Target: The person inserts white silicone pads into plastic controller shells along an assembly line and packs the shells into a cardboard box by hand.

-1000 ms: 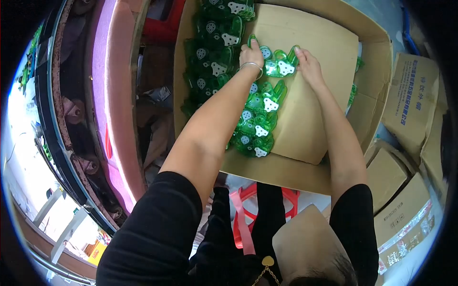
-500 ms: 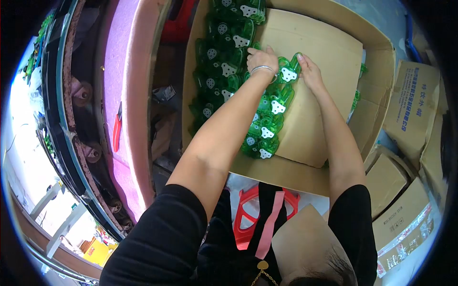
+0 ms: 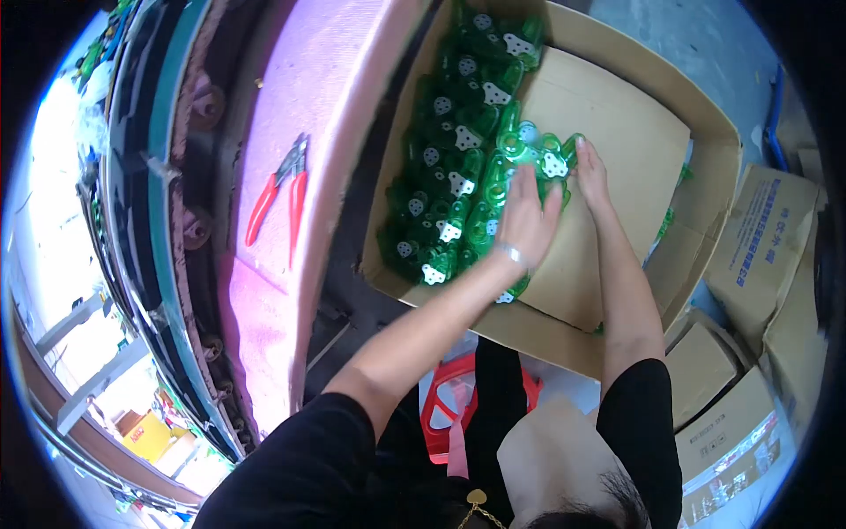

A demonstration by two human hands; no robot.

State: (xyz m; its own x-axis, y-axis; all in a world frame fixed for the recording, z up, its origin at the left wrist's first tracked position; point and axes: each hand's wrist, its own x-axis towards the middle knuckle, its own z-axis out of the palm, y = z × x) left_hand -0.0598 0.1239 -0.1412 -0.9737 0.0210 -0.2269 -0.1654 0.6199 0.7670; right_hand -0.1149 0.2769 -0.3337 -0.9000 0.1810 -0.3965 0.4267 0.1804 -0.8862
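Inside a cardboard box [image 3: 714,132], rows of green plastic pieces [image 3: 467,137] with white patches line the left side. A flat cardboard sheet [image 3: 608,115] lies to their right. My left hand [image 3: 530,220] is over the nearer pieces of the right-hand row, fingers extended and slightly blurred, with nothing visibly gripped. My right hand [image 3: 590,172] is at the right end of a green piece [image 3: 553,163] at the top of that row. Its fingertips press against the piece's edge; the thumb is mostly hidden.
Left of the box runs a pink padded surface [image 3: 273,291] with red-handled pliers [image 3: 295,194] on it. Farther left is a conveyor-like frame. Closed cartons [image 3: 758,251] stand at the right. A red stool [image 3: 441,414] is below the box.
My left hand has moved from the upper pieces down towards me. My right hand stays by the end of the top piece. The view has shifted, showing more of the pliers.
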